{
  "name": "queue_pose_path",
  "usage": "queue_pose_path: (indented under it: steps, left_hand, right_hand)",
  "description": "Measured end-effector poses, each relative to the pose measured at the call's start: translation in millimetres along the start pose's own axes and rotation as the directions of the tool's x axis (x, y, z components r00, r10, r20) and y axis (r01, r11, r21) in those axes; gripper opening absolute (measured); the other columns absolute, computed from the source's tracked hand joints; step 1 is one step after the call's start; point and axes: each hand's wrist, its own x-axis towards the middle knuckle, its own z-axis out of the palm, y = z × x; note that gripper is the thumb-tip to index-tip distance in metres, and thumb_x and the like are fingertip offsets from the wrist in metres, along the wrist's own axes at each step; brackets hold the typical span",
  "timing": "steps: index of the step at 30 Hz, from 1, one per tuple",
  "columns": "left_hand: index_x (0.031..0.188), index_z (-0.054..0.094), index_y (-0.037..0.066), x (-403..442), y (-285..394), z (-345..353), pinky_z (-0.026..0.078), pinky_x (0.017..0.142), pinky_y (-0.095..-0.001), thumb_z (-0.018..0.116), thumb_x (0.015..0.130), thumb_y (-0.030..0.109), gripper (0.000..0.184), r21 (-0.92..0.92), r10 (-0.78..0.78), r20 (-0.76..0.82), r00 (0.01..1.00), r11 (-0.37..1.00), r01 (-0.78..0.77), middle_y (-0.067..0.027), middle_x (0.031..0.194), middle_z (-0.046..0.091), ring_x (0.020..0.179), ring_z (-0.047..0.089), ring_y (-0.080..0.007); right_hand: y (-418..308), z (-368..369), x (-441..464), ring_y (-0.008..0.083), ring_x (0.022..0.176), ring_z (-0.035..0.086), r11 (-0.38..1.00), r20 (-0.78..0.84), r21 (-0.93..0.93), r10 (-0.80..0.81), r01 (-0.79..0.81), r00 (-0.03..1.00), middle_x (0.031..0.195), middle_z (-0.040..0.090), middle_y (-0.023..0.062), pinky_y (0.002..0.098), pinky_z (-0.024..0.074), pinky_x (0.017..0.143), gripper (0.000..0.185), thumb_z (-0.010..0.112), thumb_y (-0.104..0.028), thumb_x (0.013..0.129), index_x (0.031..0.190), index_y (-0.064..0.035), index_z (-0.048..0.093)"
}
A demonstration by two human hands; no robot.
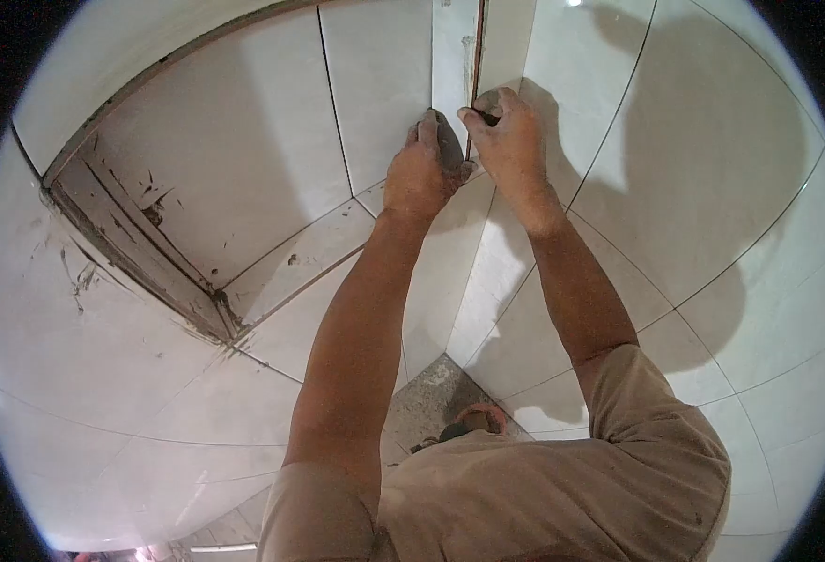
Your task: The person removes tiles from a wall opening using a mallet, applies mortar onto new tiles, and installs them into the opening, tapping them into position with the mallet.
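Note:
My left hand [419,178] is closed around a dark grey lump [448,145], perhaps grout paste, beside a narrow white tile strip [452,70] at the corner of a tiled recess. Right next to it, my right hand [514,145] has its thumb and fingers curled together against the thin brown vertical edge [477,56] of that corner. Whatever its fingertips pinch is hidden in dark shadow. Grey smears coat the fingers of both hands.
A tiled recess [216,140] with a rough, smeared edge lies on the left. Large pale wall tiles [721,122] with dark joints cover the right side. Below, a grey floor patch [427,398] holds a reddish round rim [489,412], partly hidden by my shirt.

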Motion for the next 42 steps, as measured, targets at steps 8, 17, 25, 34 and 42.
queue_pose_path:
  steps: [8,17,25,34,42]
  left_hand:
    - [0.153,0.023,-0.004,-7,4,3,0.055,0.097,-0.0483,0.085,0.080,0.027,0.101,0.080,0.009,0.030,1.000,0.997,-0.011,-0.0260,0.133,0.057,0.115,0.064,-0.0428]
    - [0.156,0.020,-0.003,-4,1,3,0.055,0.098,-0.0462,0.085,0.080,0.026,0.104,0.137,0.012,0.076,0.997,0.990,-0.022,-0.0260,0.132,0.058,0.118,0.063,-0.0407]
    - [0.150,0.031,-0.005,-1,8,-3,0.054,0.099,-0.0467,0.073,0.089,0.019,0.078,-0.026,-0.010,0.037,0.999,1.000,0.011,-0.0283,0.133,0.055,0.119,0.061,-0.0436]
    - [0.147,0.038,-0.007,-6,-4,5,0.048,0.108,-0.0468,0.079,0.079,0.010,0.081,-0.028,0.145,-0.114,0.983,0.988,-0.149,-0.0306,0.140,0.050,0.129,0.051,-0.0448]
    - [0.142,0.044,-0.008,-27,-5,-11,0.044,0.111,-0.0481,0.061,0.080,-0.003,0.065,-0.248,0.199,-0.207,0.958,0.936,-0.248,-0.0306,0.140,0.047,0.130,0.048,-0.0484]
  right_hand:
    - [-3,-6,-2,0.0360,0.082,0.073,0.997,0.008,0.073,0.003,-0.004,1.000,0.086,0.074,0.0194,0.0431,0.0570,0.075,0.025,0.080,-0.018,0.083,0.091,0.0020,0.069]
    - [7,1,-3,0.0355,0.084,0.074,0.993,-0.011,0.118,-0.021,0.023,1.000,0.089,0.075,0.0205,0.0413,0.0578,0.077,0.027,0.081,-0.020,0.083,0.094,0.0017,0.071]
    - [-15,7,-4,0.0374,0.082,0.072,0.996,-0.057,-0.036,0.077,-0.079,0.995,0.087,0.073,0.0205,0.0464,0.0564,0.075,0.031,0.080,-0.027,0.083,0.091,0.0002,0.069]
    - [-32,19,-11,0.0397,0.082,0.071,0.982,-0.199,-0.185,0.003,-0.040,0.980,0.089,0.072,0.0175,0.0509,0.0548,0.073,0.025,0.077,-0.023,0.084,0.095,-0.0029,0.066]
    - [-18,15,-21,0.0399,0.077,0.070,0.992,-0.266,-0.054,-0.125,0.114,0.956,0.087,0.071,0.0178,0.0478,0.0542,0.067,0.025,0.080,-0.021,0.082,0.094,-0.0039,0.066]
